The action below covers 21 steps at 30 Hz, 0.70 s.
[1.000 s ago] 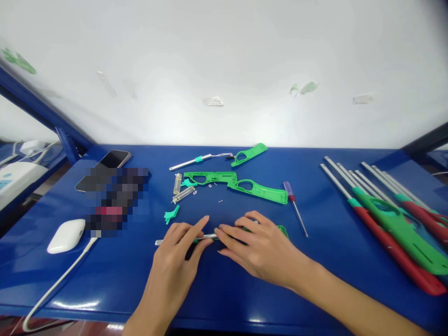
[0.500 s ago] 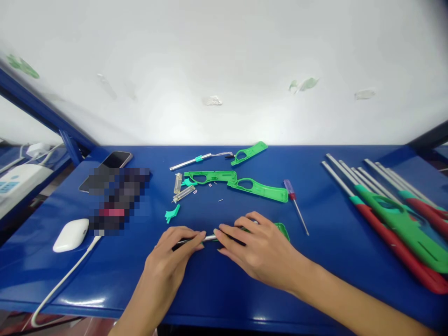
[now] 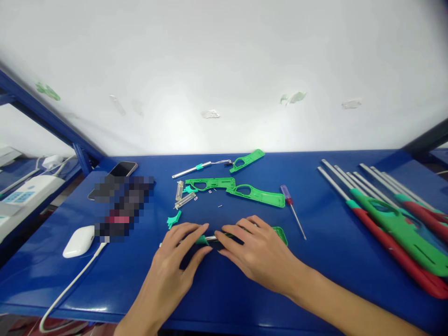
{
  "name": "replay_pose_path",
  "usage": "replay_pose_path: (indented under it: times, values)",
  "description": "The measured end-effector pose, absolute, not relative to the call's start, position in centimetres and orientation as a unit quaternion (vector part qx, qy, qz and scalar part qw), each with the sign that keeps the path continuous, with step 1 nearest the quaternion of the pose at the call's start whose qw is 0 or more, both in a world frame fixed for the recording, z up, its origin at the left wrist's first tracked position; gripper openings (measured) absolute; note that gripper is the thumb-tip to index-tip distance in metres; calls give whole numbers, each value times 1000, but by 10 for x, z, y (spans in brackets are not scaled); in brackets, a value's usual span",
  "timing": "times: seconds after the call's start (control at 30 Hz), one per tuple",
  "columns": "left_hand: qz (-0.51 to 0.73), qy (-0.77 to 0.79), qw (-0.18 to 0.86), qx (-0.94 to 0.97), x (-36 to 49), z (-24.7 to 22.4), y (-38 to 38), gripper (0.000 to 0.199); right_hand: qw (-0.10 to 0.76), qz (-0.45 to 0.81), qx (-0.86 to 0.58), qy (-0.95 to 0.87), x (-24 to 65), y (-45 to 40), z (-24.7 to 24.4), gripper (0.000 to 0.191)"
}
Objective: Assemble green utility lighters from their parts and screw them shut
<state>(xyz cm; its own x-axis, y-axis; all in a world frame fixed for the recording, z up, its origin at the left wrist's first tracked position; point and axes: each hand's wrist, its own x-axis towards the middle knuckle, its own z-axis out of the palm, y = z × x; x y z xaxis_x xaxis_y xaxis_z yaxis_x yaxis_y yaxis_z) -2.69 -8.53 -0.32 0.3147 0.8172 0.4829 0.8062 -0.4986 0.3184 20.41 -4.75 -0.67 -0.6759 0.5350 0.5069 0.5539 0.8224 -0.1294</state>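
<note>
While the metal tube (image 3: 211,238) lies low at the middle of the blue surface (image 3: 245,298), the left hand (image 3: 178,247) has its grip around the tube's teal collar (image 3: 202,240). The right hand (image 3: 254,247) holds a green shell (image 3: 281,234), partly hidden. Beyond are open green halves (image 3: 259,196); rightward, a screwdriver (image 3: 293,212).

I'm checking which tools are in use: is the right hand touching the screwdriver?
Apart: the head view shows blue tabletop between the right hand and the screwdriver, which lies beyond its reach of contact.
</note>
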Motion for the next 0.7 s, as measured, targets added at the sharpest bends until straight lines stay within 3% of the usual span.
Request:
replay_pose_path:
  times: [0.13,0.3,0.47,0.7]
  values:
    - [305,489,-32,817,-40,20,-57,19,297,10,-318,-900,215,-40,7,34]
    - [238,497,-52,833,-64,31,10,14,368,42,-347,-862,255,-21,22,21]
    - [178,510,-41,841,-79,17,44,28,311,85,-337,-885,282,-14,14,15]
    - [151,524,-26,838,-86,7,44,28,238,117,-343,-901,276,-15,2,16]
